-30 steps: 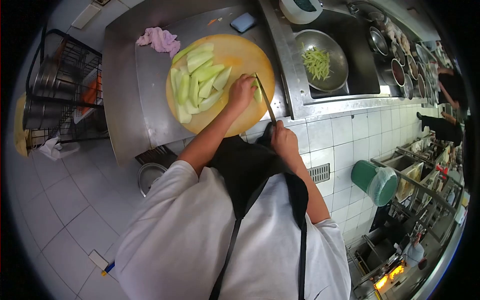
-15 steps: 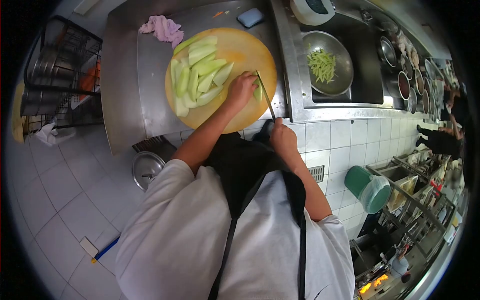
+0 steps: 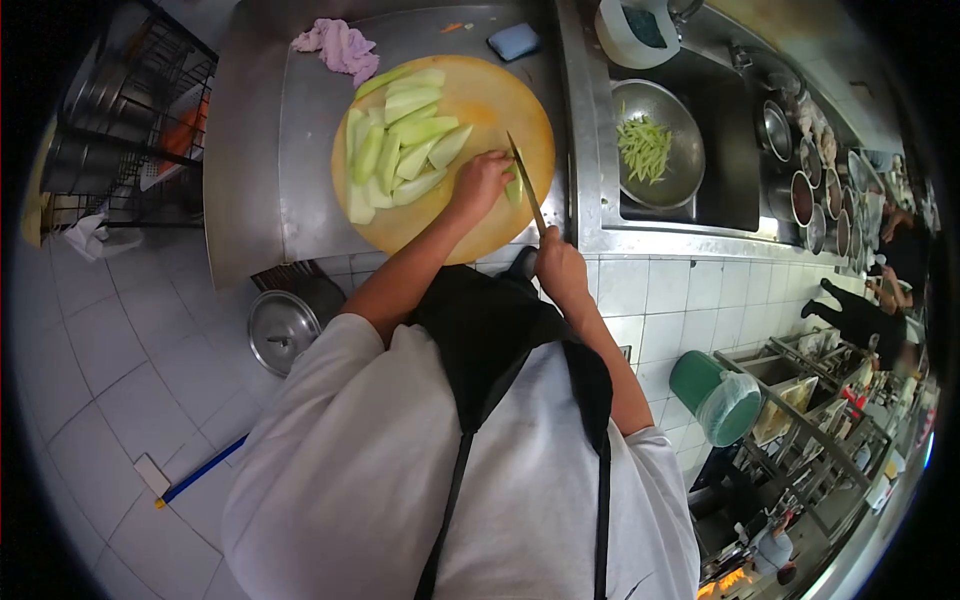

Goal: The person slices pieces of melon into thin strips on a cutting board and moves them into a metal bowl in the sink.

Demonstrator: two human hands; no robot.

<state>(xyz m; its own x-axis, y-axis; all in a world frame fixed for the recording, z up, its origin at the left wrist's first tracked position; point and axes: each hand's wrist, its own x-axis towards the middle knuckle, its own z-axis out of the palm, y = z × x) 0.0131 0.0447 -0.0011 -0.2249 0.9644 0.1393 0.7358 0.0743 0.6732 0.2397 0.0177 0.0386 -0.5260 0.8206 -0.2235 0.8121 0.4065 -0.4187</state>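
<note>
My right hand [image 3: 561,265] is wrapped round the handle of a kitchen knife [image 3: 528,183], its blade pointing away from me over the right side of the round cutting board [image 3: 490,232]. Beside the blade, a pale green vegetable piece [image 3: 514,186] lies on the board. The curled fingers of my left hand [image 3: 482,182] grip that piece from its left, partly hiding it. On the board's left half rests a pile of long, peeled-looking pale green vegetable pieces [image 3: 400,150].
A metal bowl [image 3: 685,110] of thin green strips stands in the sink [image 3: 735,190] at right. Behind the board lie a pink cloth [image 3: 338,48] and a blue sponge [image 3: 513,42]. A wire rack [image 3: 185,110] is at left, a green bin [image 3: 700,385] on the floor. Other people stand far right.
The knife's blade has shifted slightly, its tip now showing farther out past my left fingers. My left hand stays on the vegetable piece. The whole view has tilted a little.
</note>
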